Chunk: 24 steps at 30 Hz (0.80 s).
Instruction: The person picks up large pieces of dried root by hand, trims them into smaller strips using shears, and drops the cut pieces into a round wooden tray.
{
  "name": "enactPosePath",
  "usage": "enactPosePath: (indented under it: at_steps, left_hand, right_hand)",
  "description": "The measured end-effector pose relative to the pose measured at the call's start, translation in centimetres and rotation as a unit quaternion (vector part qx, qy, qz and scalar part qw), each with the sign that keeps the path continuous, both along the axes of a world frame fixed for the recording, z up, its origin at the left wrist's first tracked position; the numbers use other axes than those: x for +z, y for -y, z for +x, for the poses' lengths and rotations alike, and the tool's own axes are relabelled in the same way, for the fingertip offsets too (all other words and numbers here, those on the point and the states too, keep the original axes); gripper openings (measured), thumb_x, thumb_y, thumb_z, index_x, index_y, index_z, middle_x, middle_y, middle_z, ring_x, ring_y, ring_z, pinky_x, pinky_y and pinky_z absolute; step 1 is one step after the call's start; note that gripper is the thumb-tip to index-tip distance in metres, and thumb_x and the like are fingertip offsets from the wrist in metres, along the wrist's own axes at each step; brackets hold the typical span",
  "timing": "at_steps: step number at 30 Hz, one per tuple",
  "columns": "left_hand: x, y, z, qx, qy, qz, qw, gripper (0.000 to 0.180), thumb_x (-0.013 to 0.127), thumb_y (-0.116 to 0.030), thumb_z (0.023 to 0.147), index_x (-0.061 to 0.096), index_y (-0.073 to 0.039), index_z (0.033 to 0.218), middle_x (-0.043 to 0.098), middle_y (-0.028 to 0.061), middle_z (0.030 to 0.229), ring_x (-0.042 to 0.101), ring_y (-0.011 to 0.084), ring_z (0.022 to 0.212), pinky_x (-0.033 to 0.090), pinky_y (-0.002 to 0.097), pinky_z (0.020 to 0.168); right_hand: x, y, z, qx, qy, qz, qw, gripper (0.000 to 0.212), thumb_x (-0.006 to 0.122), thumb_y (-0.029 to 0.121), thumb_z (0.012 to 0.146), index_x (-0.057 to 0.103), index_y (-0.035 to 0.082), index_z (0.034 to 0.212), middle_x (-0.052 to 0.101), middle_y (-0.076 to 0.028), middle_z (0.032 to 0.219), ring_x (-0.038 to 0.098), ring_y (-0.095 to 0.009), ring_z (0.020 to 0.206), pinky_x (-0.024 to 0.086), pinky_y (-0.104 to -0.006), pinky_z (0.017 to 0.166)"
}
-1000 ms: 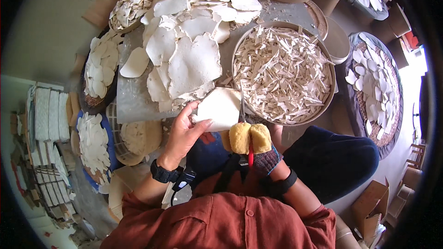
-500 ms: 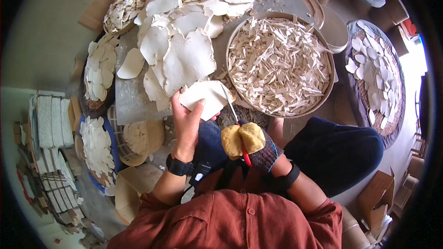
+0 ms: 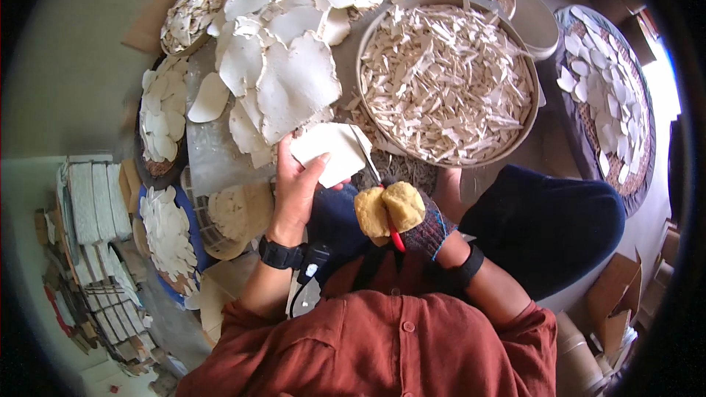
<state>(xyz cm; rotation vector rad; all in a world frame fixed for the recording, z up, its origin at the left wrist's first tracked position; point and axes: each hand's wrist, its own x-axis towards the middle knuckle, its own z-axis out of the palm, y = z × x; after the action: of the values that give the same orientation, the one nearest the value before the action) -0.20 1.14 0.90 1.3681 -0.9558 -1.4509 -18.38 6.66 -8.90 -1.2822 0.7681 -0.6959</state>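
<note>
My bare left hand (image 3: 298,187) grips a flat, pale white piece (image 3: 331,151) with straight-cut edges, thumb on top. My right hand (image 3: 426,228), in a dark knitted glove, is closed on a pair of scissors (image 3: 365,153) with red handles and thick yellow padding (image 3: 390,211). The scissor blade lies at the piece's right edge; the second blade is hidden. Just beyond my left hand is a heap of large, rough-edged white sheets (image 3: 300,88). A round tray (image 3: 359,77) full of white strips and offcuts stands ahead to the right.
Left of the heap lies a loose white oval piece (image 3: 209,98). Several round trays of flat pieces stand around, such as a blue-rimmed one (image 3: 197,242) at left and a cloth-edged one (image 3: 638,195) at right. Cardboard boxes (image 3: 614,290) are at lower right.
The view has shifted, so the tray of strips sits higher. The piece's right end looks shorter: the brownish rough edge is no longer seen at the blade. Both hands keep their grip.
</note>
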Motion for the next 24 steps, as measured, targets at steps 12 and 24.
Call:
enactPosePath:
  at_steps: [12, 24]
  left_hand:
    - [1.2, 0.6, 0.5, -0.069, 0.009, 0.0, 0.998, 0.052, 0.053, -0.003, 0.082, 0.025, -0.002, 0.125, 0.054, 0.0154, 0.103, 0.062, 0.0199, 0.073, 0.053, 0.0265, 0.057]
    - [-2.8, -0.1, -1.6, 0.096, 0.016, -0.103, 0.99, 0.044, 0.053, -0.001, 0.083, 0.038, 0.002, 0.124, 0.054, 0.0118, 0.11, 0.056, 0.0169, 0.095, 0.049, 0.0289, 0.081]
  right_hand:
    - [-0.5, -0.2, 0.7, -0.055, 0.093, 0.045, 0.993, 0.028, 0.054, 0.021, 0.081, 0.055, 0.002, 0.102, 0.059, -0.012, 0.097, 0.058, -0.024, 0.09, 0.047, -0.0332, 0.079]
    - [3.7, 0.4, -1.8, -0.002, 0.01, 0.094, 0.996, 0.043, 0.039, 0.03, 0.094, 0.042, -0.005, 0.118, 0.049, -0.02, 0.118, 0.049, -0.027, 0.111, 0.04, -0.037, 0.094]
